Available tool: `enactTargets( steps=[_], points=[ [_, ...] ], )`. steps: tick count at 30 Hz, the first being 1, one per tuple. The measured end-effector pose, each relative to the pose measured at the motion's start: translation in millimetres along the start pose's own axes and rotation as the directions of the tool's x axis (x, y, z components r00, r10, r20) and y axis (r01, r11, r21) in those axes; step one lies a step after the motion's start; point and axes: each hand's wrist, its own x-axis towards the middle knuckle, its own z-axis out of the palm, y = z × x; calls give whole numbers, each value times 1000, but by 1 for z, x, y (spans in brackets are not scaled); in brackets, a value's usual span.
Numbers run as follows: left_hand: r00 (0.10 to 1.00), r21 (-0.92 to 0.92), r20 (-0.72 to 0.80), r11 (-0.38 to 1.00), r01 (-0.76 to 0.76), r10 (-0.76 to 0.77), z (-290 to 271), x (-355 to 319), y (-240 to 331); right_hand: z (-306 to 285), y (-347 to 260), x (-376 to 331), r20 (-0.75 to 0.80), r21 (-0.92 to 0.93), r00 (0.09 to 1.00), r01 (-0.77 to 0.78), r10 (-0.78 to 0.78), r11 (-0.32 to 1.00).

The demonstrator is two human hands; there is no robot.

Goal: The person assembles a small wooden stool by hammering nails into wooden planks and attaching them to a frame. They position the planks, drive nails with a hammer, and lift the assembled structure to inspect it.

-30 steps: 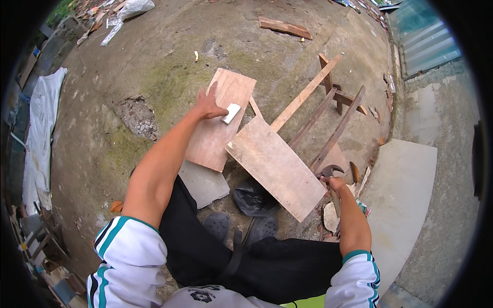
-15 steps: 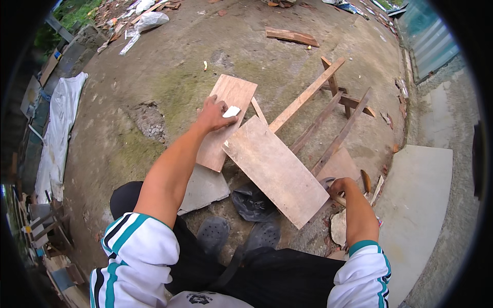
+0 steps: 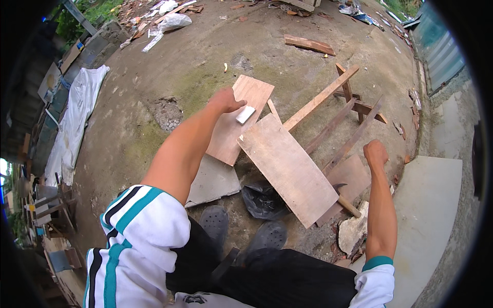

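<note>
A plywood board (image 3: 226, 134) lies at the far left, and my left hand (image 3: 226, 99) is closed at its left edge. Its thumb rests on top while the other fingers are mostly hidden. A small white block (image 3: 245, 115) sits on this board, just beside the thumb. Nearer, a second plywood board (image 3: 287, 167) slants down to the right. My right hand (image 3: 376, 153) is raised in a fist at the right; whatever it may hold is hidden. A hammer (image 3: 349, 206) with a wooden handle and dark claw lies partly under the nearer board's right end.
A wooden frame (image 3: 354, 102) with long legs lies beyond the boards. By my feet are a black plastic bag (image 3: 262, 200) and a grey slab (image 3: 213, 180). A large pale panel (image 3: 429, 215) lies at right, and a loose plank (image 3: 309, 44) farther off.
My right hand has let go of the hammer and moved up, away from it. My left hand has released the white block onto the board and shifted to the board's edge.
</note>
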Motion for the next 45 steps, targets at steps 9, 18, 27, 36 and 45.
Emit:
enactTargets(
  steps=[9, 18, 27, 36, 45],
  points=[
    [975, -77, 196, 990, 118, -101, -5, 19, -29, 8, -158, -53, 617, 705, 695, -280, -369, 651],
    [949, -596, 312, 789, 150, 55, 24, -3, -50, 42, -224, -46, 487, 873, 810, -439, -327, 214],
    [912, -832, 375, 495, 252, 166, 51, 5, -80, 33, -221, -59, 203, 884, 968, -115, -150, 453],
    [889, -802, 430, 519, 296, 157, 34, -1, -73, -29, -173, -64, 44, 833, 978, 76, -203, 548],
    [888, -832, 427, 459, 312, 172, 42, 4, -73, -48, -220, -70, -4, 741, 944, 224, -329, 633]
  ],
)
